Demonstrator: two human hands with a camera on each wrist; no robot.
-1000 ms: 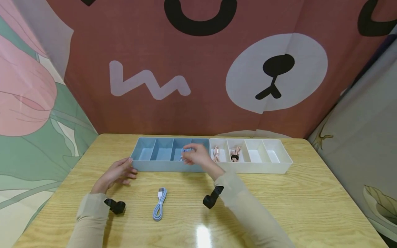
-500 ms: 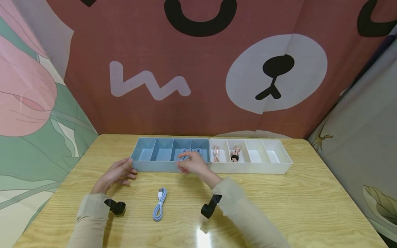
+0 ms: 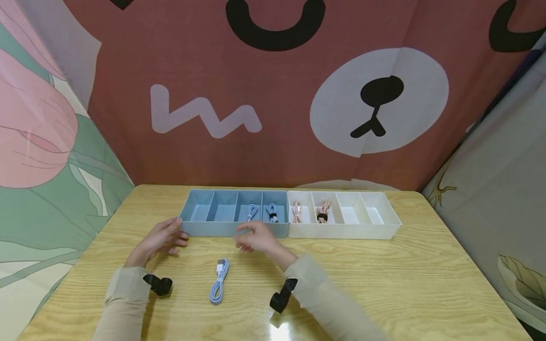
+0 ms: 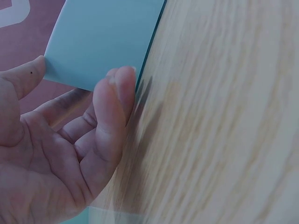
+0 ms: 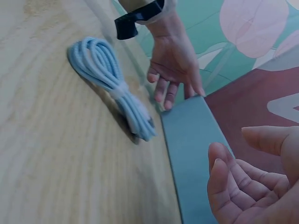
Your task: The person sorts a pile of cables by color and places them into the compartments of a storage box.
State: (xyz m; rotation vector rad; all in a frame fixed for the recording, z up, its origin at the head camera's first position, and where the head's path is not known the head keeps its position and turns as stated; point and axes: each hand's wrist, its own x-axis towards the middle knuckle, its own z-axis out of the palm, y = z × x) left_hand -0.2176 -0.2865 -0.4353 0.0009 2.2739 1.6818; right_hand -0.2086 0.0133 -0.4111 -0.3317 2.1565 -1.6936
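Note:
My left hand (image 3: 164, 237) rests at the left end of a blue divided storage box (image 3: 213, 229). Its thumb tip touches the corner rim; in the left wrist view the other fingers (image 4: 110, 112) bend loosely beside the wall. In front of the box, my right hand (image 3: 258, 237) hovers with nothing in it, fingers loosely bent and thumb apart. A coiled light-blue USB cable (image 3: 216, 286), tied at its middle, lies on the table between the hands. Two compartments of the blue box hold a coiled blue cable (image 3: 252, 211) and one with a black strap (image 3: 272, 212).
A white divided box (image 3: 345, 231) adjoins the blue box on the right. It holds a pink cable bundle (image 3: 297, 212) and another bundle with a black strap (image 3: 323, 212). A patterned cloth (image 3: 204, 161) hangs behind the wooden table (image 3: 384, 284).
My right hand has come out from over the blue box's right compartments, moving toward me and slightly left, uncovering the blue cables inside. The left hand has stayed at the corner.

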